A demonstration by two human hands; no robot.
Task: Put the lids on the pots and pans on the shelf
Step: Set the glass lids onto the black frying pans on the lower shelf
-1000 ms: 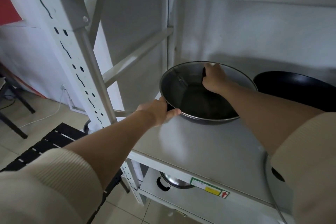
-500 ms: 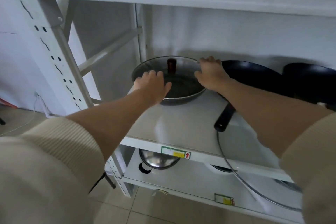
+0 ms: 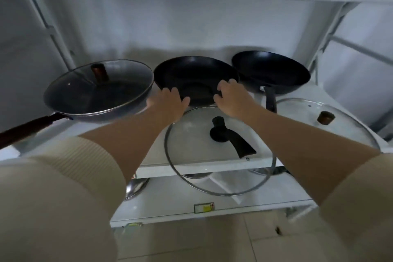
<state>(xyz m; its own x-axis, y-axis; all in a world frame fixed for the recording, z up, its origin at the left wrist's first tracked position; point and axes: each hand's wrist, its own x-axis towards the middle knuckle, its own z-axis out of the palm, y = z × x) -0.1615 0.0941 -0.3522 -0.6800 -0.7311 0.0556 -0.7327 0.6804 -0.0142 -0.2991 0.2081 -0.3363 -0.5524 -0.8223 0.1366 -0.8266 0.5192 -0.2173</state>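
From the head camera, both hands have left the left-hand pan [image 3: 97,91], which they were touching half a second ago. That pan now carries its glass lid [image 3: 93,85] with the brown knob upright, and it looks seated on the rim all round, so the first pan seems done.

The left hand [image 3: 170,104] and right hand [image 3: 231,100] have shifted to the middle pan [image 3: 195,76], an uncovered black one. Each hand rests at its near rim, fingers loosely spread and curled; the frame is blurred by motion, so whether they grip the rim or merely touch it I cannot tell.

Just in front of the hands lies the black-knobbed lid [image 3: 219,155], flat over that pan's handle and overhanging the shelf [image 3: 153,169] edge. It is the likely match for the middle pan.

To the right, a second bare pan [image 3: 270,72] sits with the brown-knobbed lid [image 3: 325,121] lying near it on the shelf. Two pans on this level remain uncovered.
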